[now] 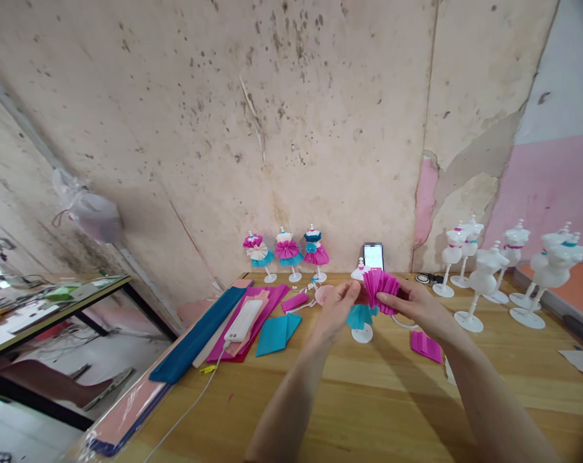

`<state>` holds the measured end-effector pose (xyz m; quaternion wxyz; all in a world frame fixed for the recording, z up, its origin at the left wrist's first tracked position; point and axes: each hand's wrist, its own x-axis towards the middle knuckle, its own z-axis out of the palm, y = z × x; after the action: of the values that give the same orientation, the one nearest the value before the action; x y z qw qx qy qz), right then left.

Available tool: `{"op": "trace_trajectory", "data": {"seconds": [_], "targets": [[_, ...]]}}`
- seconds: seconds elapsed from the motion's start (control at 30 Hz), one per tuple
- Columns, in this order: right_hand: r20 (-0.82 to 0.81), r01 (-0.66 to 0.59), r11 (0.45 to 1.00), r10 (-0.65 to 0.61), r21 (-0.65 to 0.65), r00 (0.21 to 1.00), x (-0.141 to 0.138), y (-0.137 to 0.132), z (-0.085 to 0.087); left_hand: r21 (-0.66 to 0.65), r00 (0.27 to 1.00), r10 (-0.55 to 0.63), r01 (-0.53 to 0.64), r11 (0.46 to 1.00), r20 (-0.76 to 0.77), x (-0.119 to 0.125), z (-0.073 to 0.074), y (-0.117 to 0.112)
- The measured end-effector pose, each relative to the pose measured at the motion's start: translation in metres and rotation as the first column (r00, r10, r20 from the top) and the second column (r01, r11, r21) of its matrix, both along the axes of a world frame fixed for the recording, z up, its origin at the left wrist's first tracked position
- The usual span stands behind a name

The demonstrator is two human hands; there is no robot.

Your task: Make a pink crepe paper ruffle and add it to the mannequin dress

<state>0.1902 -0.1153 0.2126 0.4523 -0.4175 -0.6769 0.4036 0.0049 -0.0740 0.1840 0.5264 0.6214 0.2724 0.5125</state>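
Observation:
Both my hands meet over the wooden table (349,392) and pinch a pleated magenta crepe-paper fan (380,289). My left hand (338,307) grips its left side and my right hand (413,303) grips its right side. Just under the fan stands a small white mannequin (361,325) wearing a teal paper skirt, its round base on the table. A folded magenta paper piece (426,346) lies to the right of the base.
Three dressed mannequins (287,252) line the wall, several bare white ones (493,273) stand at right. A phone (373,256) leans against the wall. Blue, pink and magenta paper sheets (214,331), folded teal paper (276,334) and a white power strip (243,319) lie left.

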Motion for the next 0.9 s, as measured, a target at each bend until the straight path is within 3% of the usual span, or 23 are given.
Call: {"op": "trace_trajectory", "data": {"seconds": [0.1,0.2,0.3,0.5,0.6,0.73,0.9], "targets": [[0.037,0.039,0.999,-0.04,0.013,0.999,-0.001,-0.001,0.0,0.081,0.998,-0.051,0.054,0.995,-0.042,-0.001,0.003,-0.002],[0.081,0.065,0.997,-0.068,0.039,0.994,-0.003,-0.001,0.001,0.188,0.992,-0.009,0.033,0.982,-0.129,-0.002,0.005,-0.001],[0.084,0.06,0.996,-0.065,0.067,0.994,-0.005,0.0,0.001,0.214,0.988,0.023,0.011,0.977,-0.155,-0.002,0.004,0.0],[0.1,0.173,0.981,-0.182,0.087,0.978,-0.011,0.005,-0.004,0.174,0.992,-0.048,0.068,0.982,-0.113,0.0,-0.002,0.002],[0.075,0.242,0.966,-0.249,0.091,0.966,-0.014,0.007,-0.006,0.081,0.985,-0.142,0.15,0.985,-0.094,-0.001,-0.003,0.003],[0.061,0.16,0.985,-0.164,0.071,0.985,-0.015,0.004,-0.004,-0.04,0.961,-0.269,0.267,0.963,-0.056,-0.004,-0.003,0.005],[0.054,0.074,0.997,-0.073,-0.028,0.996,-0.015,-0.002,0.001,-0.092,0.92,-0.391,0.387,0.918,-0.035,-0.005,-0.002,0.006]]}}
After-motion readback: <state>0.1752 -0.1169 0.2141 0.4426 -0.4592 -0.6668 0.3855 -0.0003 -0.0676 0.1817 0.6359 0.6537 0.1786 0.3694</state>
